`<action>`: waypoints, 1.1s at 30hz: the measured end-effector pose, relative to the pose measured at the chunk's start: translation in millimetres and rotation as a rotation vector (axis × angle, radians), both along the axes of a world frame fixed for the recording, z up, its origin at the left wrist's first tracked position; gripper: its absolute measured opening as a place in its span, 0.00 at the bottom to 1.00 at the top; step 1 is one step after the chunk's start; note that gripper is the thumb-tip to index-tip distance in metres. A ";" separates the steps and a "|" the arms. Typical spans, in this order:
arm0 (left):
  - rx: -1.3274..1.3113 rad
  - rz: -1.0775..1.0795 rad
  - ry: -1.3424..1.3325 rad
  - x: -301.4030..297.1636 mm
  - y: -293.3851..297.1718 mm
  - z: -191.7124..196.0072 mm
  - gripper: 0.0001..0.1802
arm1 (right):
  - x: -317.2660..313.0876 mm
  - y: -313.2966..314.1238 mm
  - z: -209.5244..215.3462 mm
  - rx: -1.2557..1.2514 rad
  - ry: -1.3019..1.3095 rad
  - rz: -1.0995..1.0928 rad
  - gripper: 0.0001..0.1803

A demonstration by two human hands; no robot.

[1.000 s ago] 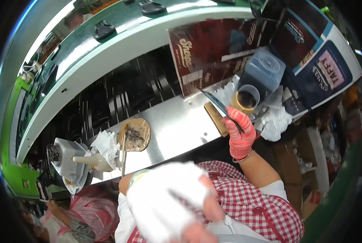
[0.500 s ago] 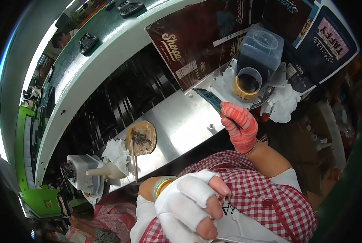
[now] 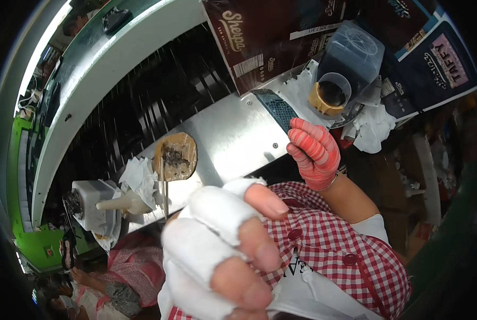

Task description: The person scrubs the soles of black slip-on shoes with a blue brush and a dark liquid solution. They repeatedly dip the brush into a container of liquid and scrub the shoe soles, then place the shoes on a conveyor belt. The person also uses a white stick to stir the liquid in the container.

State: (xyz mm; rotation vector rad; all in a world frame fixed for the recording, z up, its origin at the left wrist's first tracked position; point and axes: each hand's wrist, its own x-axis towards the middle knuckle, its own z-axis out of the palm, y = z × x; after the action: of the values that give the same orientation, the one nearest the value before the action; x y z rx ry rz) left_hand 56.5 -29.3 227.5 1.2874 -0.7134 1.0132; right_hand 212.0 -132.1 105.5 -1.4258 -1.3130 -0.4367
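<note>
Left of the red-checked garment (image 3: 326, 232), the left hand (image 3: 217, 242) wears a white fingertipless glove (image 3: 189, 257); above, the right hand (image 3: 316, 153) a red-striped glove (image 3: 321, 169).

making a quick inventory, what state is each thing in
right hand, closed on dark piece
dark piece, gripped at one end
left hand, half curled, grip unclear
clear cup, uncovered, dark inside
brown pad, smeared with dark residue
nozzle bottle, tip toward picture's left
tissue by the bottle, crumpled

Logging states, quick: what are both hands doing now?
Left hand: fingers curled; whether it holds anything cannot be told.
Right hand: closed on a dark textured flat piece.
</note>
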 end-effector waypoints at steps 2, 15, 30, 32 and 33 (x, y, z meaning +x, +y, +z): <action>-0.100 0.176 -0.111 -0.6 -6.6 11.8 0.20 | -0.6 3.2 1.7 0.013 -0.073 0.020 0.17; 0.621 2.261 1.125 -147.6 416.9 89.1 0.39 | 3.4 17.9 25.1 0.024 -0.166 0.115 0.26; -0.082 1.837 1.390 -178.2 523.8 62.0 0.43 | 1.1 23.6 28.8 0.167 1.098 0.201 0.18; -0.290 1.815 1.117 -206.1 521.0 68.0 0.41 | 3.0 24.0 21.0 0.119 1.210 0.276 0.18; -0.371 1.647 1.011 -191.3 499.4 74.8 0.36 | 6.3 22.3 19.2 0.156 1.263 0.299 0.19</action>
State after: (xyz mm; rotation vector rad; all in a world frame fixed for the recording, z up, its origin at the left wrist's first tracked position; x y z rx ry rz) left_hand -134.7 470.1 302.2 1.6747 1.5065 1.3274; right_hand 218.2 -109.8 124.6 -0.9956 -0.4016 0.5154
